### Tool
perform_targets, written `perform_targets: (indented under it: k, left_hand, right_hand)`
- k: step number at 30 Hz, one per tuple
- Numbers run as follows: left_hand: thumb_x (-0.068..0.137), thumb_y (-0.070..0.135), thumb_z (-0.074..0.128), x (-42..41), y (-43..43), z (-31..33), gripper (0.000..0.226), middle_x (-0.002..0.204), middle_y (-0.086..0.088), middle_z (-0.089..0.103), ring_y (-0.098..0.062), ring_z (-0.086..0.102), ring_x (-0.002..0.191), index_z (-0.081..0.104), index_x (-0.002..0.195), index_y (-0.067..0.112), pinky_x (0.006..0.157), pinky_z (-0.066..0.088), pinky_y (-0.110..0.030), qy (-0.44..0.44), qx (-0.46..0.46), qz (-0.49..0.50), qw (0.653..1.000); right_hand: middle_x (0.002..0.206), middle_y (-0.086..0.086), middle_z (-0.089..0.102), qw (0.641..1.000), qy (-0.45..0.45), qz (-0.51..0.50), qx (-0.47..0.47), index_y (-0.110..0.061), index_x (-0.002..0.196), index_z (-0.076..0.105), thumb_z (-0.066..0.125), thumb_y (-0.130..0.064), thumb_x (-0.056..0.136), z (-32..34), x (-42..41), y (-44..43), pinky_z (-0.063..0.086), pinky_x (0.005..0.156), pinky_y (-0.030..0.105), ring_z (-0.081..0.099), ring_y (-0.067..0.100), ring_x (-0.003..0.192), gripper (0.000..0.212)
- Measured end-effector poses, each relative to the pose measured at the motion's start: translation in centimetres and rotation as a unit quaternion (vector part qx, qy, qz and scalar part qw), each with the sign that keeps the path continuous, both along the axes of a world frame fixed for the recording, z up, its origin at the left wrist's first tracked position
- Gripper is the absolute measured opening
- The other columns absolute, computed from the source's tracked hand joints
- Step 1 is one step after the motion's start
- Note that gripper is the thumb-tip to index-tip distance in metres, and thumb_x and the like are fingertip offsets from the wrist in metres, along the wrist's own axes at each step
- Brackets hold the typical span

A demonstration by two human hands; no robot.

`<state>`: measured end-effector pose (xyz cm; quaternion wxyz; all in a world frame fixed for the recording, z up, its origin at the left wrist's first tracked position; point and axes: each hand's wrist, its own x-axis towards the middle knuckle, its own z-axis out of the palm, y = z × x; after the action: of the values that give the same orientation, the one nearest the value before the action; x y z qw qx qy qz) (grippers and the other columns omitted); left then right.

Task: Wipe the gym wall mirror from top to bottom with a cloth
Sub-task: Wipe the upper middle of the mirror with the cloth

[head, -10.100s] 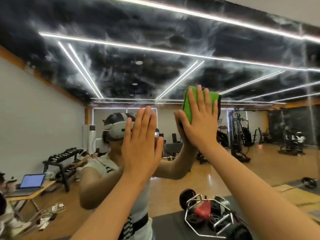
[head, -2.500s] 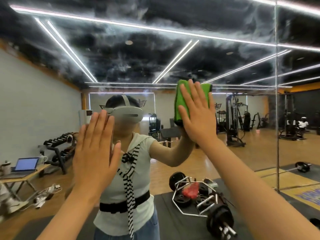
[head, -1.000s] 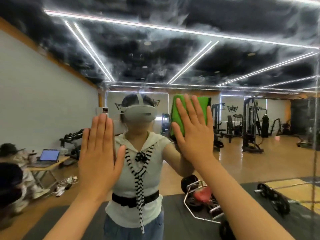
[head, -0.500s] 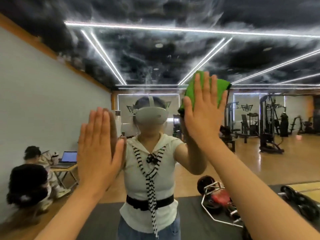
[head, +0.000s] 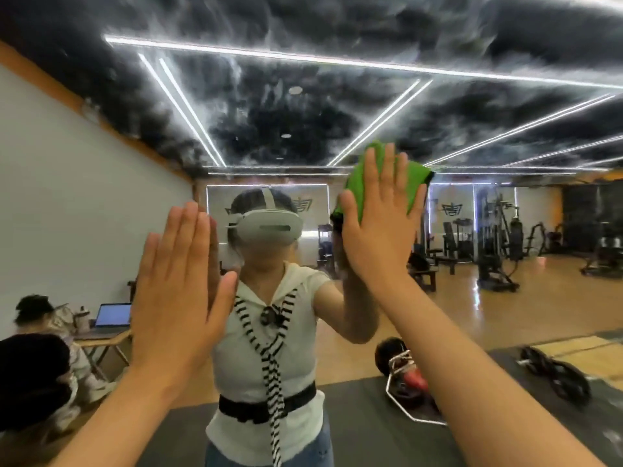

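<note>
While flat on mirror (head: pixel 337 112) — right hand (head: pixel 377 230) over green cloth (head: pixel 415 183) (emblem (head: pixel 451 209) unreadable).

We hold both arms raised forward, forearms bare; our left hand (head: pixel 178 291) stands upright, palm away, fingers straight and close together, thumb apart; our right hand (head: pixel 381 227) sits higher, also flat, fingers slightly spread and pointing up; its forearm slants in from the lower right.

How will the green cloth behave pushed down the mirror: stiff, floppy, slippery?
Likely floppy: the green cloth sits folded under the flat right hand. Probably light, since one palm pins it to the mirror. It may bunch if pressure eases.
</note>
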<state>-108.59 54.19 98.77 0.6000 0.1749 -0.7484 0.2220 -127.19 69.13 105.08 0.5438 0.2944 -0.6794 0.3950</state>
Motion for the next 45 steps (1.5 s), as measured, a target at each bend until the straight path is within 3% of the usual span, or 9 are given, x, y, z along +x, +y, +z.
perform_targets:
  k: [6,12,16,20,27,33,35,40,45]
  left_hand:
    - [0.099,0.041,0.031,0.5,-2.1,-1.7,0.074,0.167,-0.014,0.008,-0.022,0.000,0.155,0.010,0.159,0.003,0.126,-0.004,-0.036,-0.037,-0.016,-0.003,0.999]
    - [0.099,0.041,0.030,0.1,-2.2,-1.8,0.073,0.167,-0.015,0.008,-0.026,0.005,0.155,0.016,0.158,0.000,0.126,-0.002,-0.040,-0.024,-0.023,0.002,0.999]
    - [0.100,0.041,0.030,0.2,-2.3,-2.0,0.072,0.167,-0.014,0.007,-0.025,0.005,0.155,0.015,0.158,0.000,0.126,-0.001,-0.040,-0.022,-0.023,-0.004,0.999]
    - [0.101,0.041,0.029,0.3,-2.2,-2.0,0.072,0.167,-0.014,0.008,-0.025,0.005,0.155,0.012,0.159,0.002,0.126,-0.001,-0.040,-0.032,-0.018,0.001,0.999]
    - [0.100,0.041,0.031,0.4,-2.1,-2.2,0.073,0.168,-0.013,0.007,-0.025,0.005,0.155,0.011,0.159,0.003,0.126,-0.001,-0.039,-0.028,-0.018,0.008,0.999]
    - [0.100,0.041,0.033,0.3,-2.1,-2.3,0.074,0.168,-0.012,0.007,-0.025,0.006,0.155,0.011,0.159,0.004,0.126,0.000,-0.039,-0.022,-0.016,0.012,1.000]
    - [0.099,0.041,0.034,0.3,-2.1,-2.2,0.074,0.168,-0.012,0.008,-0.025,0.006,0.155,0.012,0.159,0.004,0.126,-0.001,-0.038,-0.020,-0.014,0.013,1.000]
    - [0.099,0.042,0.032,0.1,-2.1,-2.4,0.074,0.168,-0.011,0.005,-0.024,0.005,0.155,0.010,0.159,0.005,0.126,0.000,-0.039,-0.016,-0.010,0.017,1.000]
    - [0.100,0.042,0.032,0.1,-2.1,-2.5,0.073,0.168,-0.011,0.006,-0.023,0.005,0.155,0.010,0.159,0.005,0.126,0.002,-0.041,-0.014,-0.015,0.010,1.000]
  right_hand:
    - [0.165,-0.004,0.006,0.982,0.117,0.010,0.150,-0.029,0.157,0.013,0.027,-0.050,0.102,-2.5,1.4,-0.6,0.002,0.122,0.052,-0.003,0.013,0.152,0.060]
    - [0.166,-0.002,-0.003,0.995,-0.098,0.005,-0.022,-0.030,0.157,0.007,0.014,-0.054,0.099,-0.2,-0.3,1.7,0.000,0.121,0.056,-0.010,0.016,0.152,0.064]
    - [0.166,0.003,0.003,0.995,0.052,0.011,0.089,-0.023,0.158,0.013,0.015,-0.049,0.103,-5.0,6.2,-4.4,-0.004,0.122,0.050,-0.001,0.020,0.153,0.061]
    - [0.164,0.002,0.018,0.958,0.196,-0.010,0.209,-0.027,0.156,0.021,0.024,-0.047,0.103,-6.2,2.8,-1.6,0.006,0.122,0.052,0.011,0.020,0.152,0.057]
    - [0.165,0.002,0.012,1.000,0.012,-0.012,0.003,-0.026,0.157,0.019,0.025,-0.043,0.103,-6.9,3.2,-2.4,0.003,0.121,0.054,0.005,0.019,0.153,0.057]
    - [0.164,0.002,0.017,0.974,0.157,0.000,0.163,-0.028,0.157,0.019,0.021,-0.043,0.106,-10.4,4.0,-2.9,0.010,0.121,0.054,0.014,0.022,0.152,0.053]
    - [0.164,0.002,0.019,0.977,0.150,-0.024,0.149,-0.029,0.156,0.019,0.017,-0.043,0.106,-9.7,1.4,-0.8,0.012,0.120,0.054,0.014,0.021,0.152,0.052]
    - [0.166,0.004,0.010,0.999,-0.034,-0.022,-0.032,-0.025,0.157,0.013,0.012,-0.044,0.105,-8.4,0.1,-0.3,0.009,0.119,0.059,0.000,0.017,0.152,0.055]
    - [0.164,0.005,0.011,0.995,0.069,-0.020,0.068,-0.021,0.156,0.018,0.025,-0.038,0.105,-10.5,6.0,-5.5,0.005,0.120,0.056,0.013,0.025,0.151,0.054]
